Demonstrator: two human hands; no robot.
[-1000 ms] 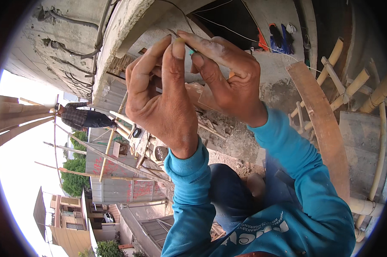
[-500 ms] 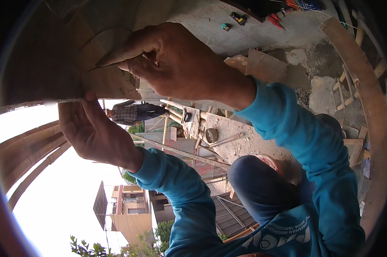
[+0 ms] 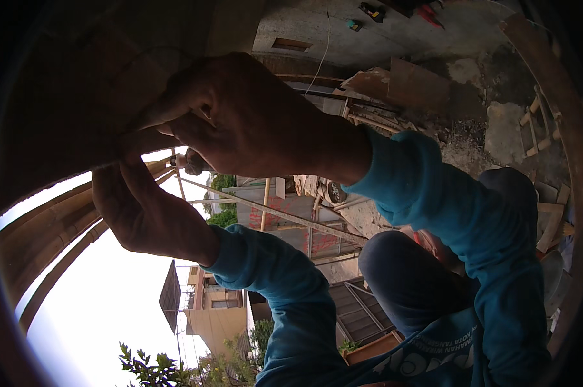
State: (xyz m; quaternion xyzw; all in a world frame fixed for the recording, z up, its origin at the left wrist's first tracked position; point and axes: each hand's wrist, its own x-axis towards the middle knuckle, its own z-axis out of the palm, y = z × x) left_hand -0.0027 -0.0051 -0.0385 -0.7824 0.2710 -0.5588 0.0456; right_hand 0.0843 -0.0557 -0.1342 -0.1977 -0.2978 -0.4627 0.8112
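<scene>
A dark, flat panel (image 3: 59, 135) fills the upper left, its lower edge set against the bright sky. My left hand (image 3: 146, 209) grips that edge, the thumb on the panel's face and the other fingers below. Above it, my right hand (image 3: 233, 119) is closed in a pinch with its fingertips at the panel's surface. Deep shadow covers those fingertips, so whatever is between them cannot be made out. Both my forearms are in blue sleeves.
Bamboo poles (image 3: 59, 226) slant at the left. Another person (image 3: 191, 162) is partly hidden behind my right hand. A green tape measure (image 3: 354, 25) and a red-handled tool (image 3: 428, 15) lie at the top. A long brown board (image 3: 549, 90) curves along the right, near a bamboo ladder (image 3: 539, 126).
The view has shifted and the panel and hands look darker. My right hand has come slightly lower and nearer my left thumb. My left hand keeps its hold on the edge.
</scene>
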